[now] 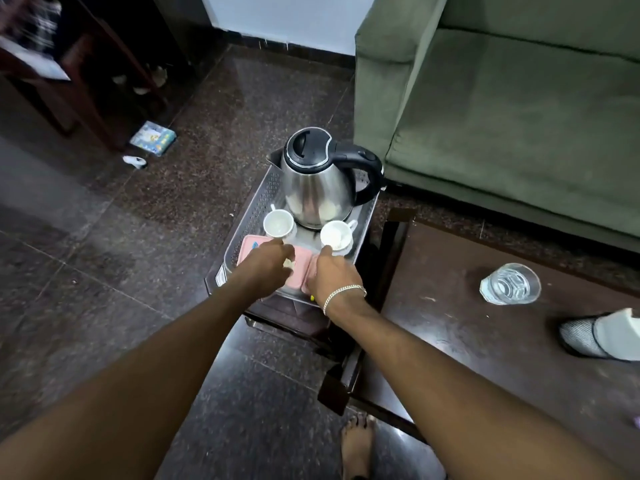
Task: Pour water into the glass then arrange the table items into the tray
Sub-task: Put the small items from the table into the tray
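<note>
A perforated metal tray (258, 199) rests on a small dark stool. In it stand a steel kettle (317, 181) with a black lid and handle, two white cups (278, 223) (336, 234), and a pink box (249, 249) at the front. My left hand (268, 266) lies over the pink box with a small pale piece between its fingers. My right hand (329, 271), with a bracelet on the wrist, touches the box's right part just below the right cup. A clear glass (512, 284) with water stands apart on the dark table at the right.
A green sofa (512, 109) fills the upper right behind the dark table (450, 341). A grey-and-white cloth object (602, 336) lies at the table's right edge. A small packet (153, 137) and a white item (135, 161) lie on the floor. My bare foot (356, 445) is below.
</note>
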`<action>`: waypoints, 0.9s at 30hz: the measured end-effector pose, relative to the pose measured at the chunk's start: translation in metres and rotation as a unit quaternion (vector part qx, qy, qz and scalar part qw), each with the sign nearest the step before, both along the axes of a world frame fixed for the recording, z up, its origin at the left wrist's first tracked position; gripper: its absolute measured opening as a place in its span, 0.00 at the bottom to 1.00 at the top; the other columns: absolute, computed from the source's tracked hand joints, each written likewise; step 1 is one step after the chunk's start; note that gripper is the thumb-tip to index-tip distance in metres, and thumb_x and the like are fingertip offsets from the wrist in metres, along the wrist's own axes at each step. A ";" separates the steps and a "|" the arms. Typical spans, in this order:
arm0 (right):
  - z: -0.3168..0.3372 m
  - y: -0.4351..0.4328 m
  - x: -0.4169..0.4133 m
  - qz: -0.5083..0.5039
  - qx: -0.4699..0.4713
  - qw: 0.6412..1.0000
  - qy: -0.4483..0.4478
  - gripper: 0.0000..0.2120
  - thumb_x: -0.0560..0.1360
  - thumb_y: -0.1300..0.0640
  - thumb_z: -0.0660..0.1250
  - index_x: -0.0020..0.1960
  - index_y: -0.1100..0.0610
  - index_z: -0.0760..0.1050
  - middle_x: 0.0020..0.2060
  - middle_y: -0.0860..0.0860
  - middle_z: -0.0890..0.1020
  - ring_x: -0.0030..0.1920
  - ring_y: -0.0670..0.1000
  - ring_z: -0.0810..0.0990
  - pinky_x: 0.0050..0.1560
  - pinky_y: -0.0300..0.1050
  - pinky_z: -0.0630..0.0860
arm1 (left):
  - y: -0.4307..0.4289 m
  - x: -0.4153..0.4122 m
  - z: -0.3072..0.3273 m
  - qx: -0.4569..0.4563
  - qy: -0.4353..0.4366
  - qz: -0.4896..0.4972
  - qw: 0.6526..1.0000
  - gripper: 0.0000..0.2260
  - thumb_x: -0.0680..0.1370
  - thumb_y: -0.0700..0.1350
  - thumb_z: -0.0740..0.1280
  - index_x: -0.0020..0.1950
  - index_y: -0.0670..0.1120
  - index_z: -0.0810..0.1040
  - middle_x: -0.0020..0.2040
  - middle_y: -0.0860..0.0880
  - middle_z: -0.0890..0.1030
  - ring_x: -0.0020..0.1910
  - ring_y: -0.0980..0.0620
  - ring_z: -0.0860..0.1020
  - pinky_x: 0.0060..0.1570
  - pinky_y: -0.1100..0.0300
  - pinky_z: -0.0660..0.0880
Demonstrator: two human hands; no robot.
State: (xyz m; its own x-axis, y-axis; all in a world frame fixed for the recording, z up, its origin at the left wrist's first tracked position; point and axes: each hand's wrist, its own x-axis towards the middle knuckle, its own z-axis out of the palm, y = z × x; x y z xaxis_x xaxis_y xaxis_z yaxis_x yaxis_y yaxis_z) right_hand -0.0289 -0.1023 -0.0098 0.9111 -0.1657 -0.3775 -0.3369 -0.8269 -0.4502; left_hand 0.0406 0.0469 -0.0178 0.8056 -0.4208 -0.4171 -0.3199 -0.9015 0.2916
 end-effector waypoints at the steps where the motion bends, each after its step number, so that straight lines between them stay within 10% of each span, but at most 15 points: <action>1: -0.002 0.001 0.002 0.013 -0.011 1.000 0.000 0.15 0.75 0.61 0.63 0.62 0.62 0.70 0.55 0.62 0.82 0.56 0.65 0.81 0.51 0.53 0.77 | -0.001 0.001 -0.002 0.008 0.003 -0.002 1.000 0.14 0.76 0.42 0.72 0.60 0.45 0.81 0.59 0.42 0.79 0.60 0.42 0.78 0.53 0.56 0.71; 8: 0.005 -0.017 -0.009 0.029 -0.024 0.999 -0.037 0.16 0.78 0.53 0.62 0.62 0.60 0.74 0.59 0.59 0.77 0.54 0.63 0.81 0.51 0.52 0.77 | -0.009 0.003 0.012 0.033 0.009 -0.008 0.999 0.27 0.71 0.48 0.74 0.69 0.49 0.74 0.61 0.44 0.72 0.55 0.38 0.81 0.52 0.51 0.75; 16: 0.010 -0.110 -0.074 -0.077 -0.059 0.985 -0.142 0.14 0.76 0.43 0.63 0.54 0.53 0.72 0.52 0.52 0.73 0.50 0.59 0.79 0.42 0.52 0.77 | -0.072 -0.032 0.042 -0.177 -0.138 -0.056 0.973 0.26 0.74 0.59 0.71 0.65 0.45 0.76 0.56 0.46 0.74 0.54 0.44 0.78 0.54 0.51 0.76; 27: -0.011 -0.259 -0.224 -0.136 -0.209 0.963 -0.103 0.30 0.73 0.33 0.59 0.68 0.50 0.70 0.69 0.51 0.73 0.69 0.57 0.71 0.57 0.62 0.73 | -0.249 -0.169 0.002 -0.137 -0.103 -0.183 0.968 0.38 0.75 0.73 0.59 0.81 0.56 0.60 0.79 0.47 0.64 0.79 0.45 0.62 0.67 0.39 0.71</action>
